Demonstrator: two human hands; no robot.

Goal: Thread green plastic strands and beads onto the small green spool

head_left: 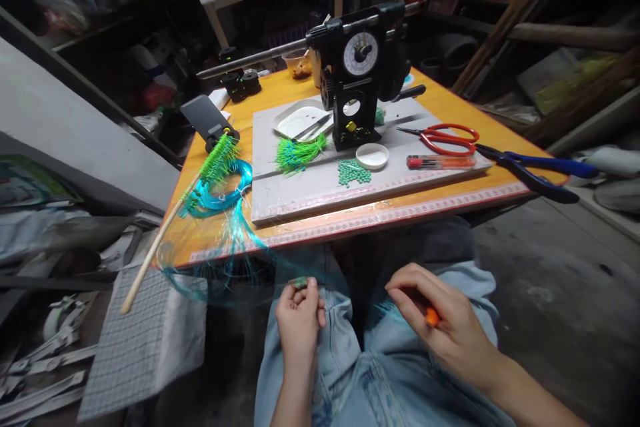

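My left hand [299, 319] is closed above my left knee, thumb against curled fingers. A small mottled green piece [300, 282] shows at its fingertips; whether it is held or wrapped round a finger I cannot tell. Thin blue-green strands run towards this hand from a coil of shiny turquoise line [235, 190] at the table's left. Over my right thigh, my right hand [445, 317] has thumb and forefinger brought together. An orange-ended object [432, 317] pokes out between thumb and palm, its rest hidden. More turquoise strands [393, 309] show under that hand.
A grey board [310, 195] on the table [505, 140] bears a black dial machine [357, 80], a green bundle [300, 153], green beads [354, 173], a white lid [373, 157], red scissors [450, 139] and a screwdriver [440, 162]. Blue-handled pliers [537, 170] overhang the right edge; a wooden stick [150, 260] overhangs the left.
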